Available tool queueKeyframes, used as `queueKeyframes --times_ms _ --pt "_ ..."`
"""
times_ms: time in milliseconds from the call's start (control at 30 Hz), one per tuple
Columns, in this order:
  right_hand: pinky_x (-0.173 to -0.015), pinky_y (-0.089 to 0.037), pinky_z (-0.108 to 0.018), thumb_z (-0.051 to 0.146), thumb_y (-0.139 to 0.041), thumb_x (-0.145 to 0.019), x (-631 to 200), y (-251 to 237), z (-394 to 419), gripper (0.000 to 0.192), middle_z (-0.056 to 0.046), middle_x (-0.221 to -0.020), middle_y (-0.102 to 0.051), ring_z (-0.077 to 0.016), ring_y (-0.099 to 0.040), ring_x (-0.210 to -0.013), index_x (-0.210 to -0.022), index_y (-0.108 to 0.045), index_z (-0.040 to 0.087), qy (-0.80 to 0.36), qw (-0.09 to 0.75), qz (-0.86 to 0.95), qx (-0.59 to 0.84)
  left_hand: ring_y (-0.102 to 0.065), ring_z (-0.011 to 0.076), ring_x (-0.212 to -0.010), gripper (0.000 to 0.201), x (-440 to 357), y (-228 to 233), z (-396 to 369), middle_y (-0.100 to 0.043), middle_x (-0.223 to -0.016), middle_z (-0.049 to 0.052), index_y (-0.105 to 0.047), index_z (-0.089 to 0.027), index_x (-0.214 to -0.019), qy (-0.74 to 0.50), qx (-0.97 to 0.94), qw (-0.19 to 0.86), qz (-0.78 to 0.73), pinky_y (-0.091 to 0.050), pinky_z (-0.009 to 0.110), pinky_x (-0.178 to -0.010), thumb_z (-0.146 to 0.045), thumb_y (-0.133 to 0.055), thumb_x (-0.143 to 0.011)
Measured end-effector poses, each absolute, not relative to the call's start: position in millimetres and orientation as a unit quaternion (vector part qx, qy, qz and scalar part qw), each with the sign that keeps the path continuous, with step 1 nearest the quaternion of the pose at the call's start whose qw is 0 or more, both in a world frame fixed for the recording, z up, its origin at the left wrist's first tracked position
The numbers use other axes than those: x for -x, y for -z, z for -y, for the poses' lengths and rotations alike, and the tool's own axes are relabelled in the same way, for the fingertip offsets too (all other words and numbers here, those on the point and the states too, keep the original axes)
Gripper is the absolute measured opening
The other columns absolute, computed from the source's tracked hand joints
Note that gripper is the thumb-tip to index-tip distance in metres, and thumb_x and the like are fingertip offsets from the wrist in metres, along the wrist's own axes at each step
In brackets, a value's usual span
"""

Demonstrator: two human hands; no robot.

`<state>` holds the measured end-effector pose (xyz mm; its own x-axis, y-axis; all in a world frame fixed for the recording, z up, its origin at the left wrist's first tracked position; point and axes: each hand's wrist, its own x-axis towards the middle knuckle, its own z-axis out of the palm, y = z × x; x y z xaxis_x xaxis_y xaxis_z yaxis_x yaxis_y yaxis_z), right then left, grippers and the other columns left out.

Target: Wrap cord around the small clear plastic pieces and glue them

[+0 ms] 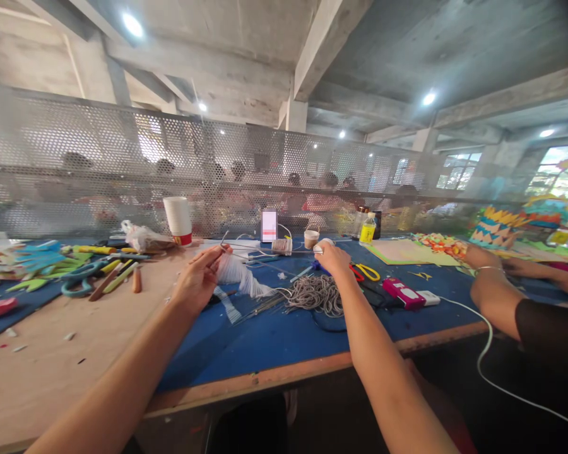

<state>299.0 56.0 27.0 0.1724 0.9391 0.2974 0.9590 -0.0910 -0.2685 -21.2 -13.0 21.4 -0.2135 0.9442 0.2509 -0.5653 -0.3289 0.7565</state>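
Left hand pinching white wrapped bundle at fingertips, right hand closed on white roll, grey cord coil between them on blue mat.

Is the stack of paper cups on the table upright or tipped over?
Upright. The cup stack stands on its base on the table, rims facing down, next to a plastic bag.

The person at the near edge of the worktop has both forearms bare from the elbow down, with no sleeve visible. The left hand and the right hand wear no gloves and no rings, and I see no watch on either wrist.
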Motion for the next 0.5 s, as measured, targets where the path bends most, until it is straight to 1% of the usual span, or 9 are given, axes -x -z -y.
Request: queueKeyframes --times_ms 133,267,367,433,500 --pt "-0.090 -0.046 -0.041 0.030 -0.052 -0.087 -312 -26 -63 0.036 -0.016 -0.112 -0.066 -0.0314 -0.062 -0.109 -0.120 -0.060 0.018 0.009 0.224 0.607 0.762 -0.068 0.0116 -0.071 0.007 24 -21 11 -0.076 -0.086 0.005 -0.073 -0.015 -0.081 -0.721 -0.354 0.529 -0.273 -0.053 0.014 -0.057 -0.013 -0.071 -0.074" --pt "-0.091 -0.046 -0.044 0.025 -0.049 -0.087 -323 -23 -67 0.037 -0.021 -0.121 -0.060 -0.0334 -0.060 -0.112 -0.120 -0.060 0.014 -0.006 0.254 0.560 0.789 -0.067 0.0107 -0.069 0.007 24 -20 11 -0.075 -0.084 0.004 -0.072 -0.015 -0.080 -0.723 -0.346 0.537 -0.262 -0.053 0.015 -0.059 -0.015 -0.072 -0.074" --pt "-0.092 -0.045 -0.046 0.022 -0.050 -0.085 -331 -20 -70 0.039 -0.023 -0.124 -0.057 -0.0339 -0.059 -0.113 -0.120 -0.059 0.011 -0.021 0.285 0.526 0.801 -0.067 0.0100 -0.068 0.007 25 -20 10 -0.075 -0.083 0.003 -0.072 -0.015 -0.081 -0.726 -0.344 0.534 -0.263 -0.053 0.014 -0.059 -0.015 -0.071 -0.074" --pt "-0.092 -0.046 -0.044 0.022 -0.052 -0.083 -335 -19 -72 0.042 -0.022 -0.122 -0.059 -0.0323 -0.060 -0.111 -0.123 -0.057 0.012 -0.034 0.312 0.509 0.802 -0.068 0.0109 -0.071 0.007 26 -20 9 -0.075 -0.084 0.004 -0.072 -0.015 -0.081 -0.728 -0.337 0.531 -0.271 -0.053 0.015 -0.060 -0.015 -0.071 -0.074" --pt "-0.088 -0.049 -0.040 0.021 -0.054 -0.080 -339 -19 -75 0.046 -0.019 -0.113 -0.064 -0.0287 -0.063 -0.106 -0.125 -0.056 0.013 -0.047 0.340 0.498 0.796 -0.069 0.0122 -0.074 0.007 28 -21 9 -0.075 -0.086 0.005 -0.071 -0.015 -0.081 -0.731 -0.330 0.529 -0.277 -0.054 0.016 -0.061 -0.015 -0.071 -0.074"
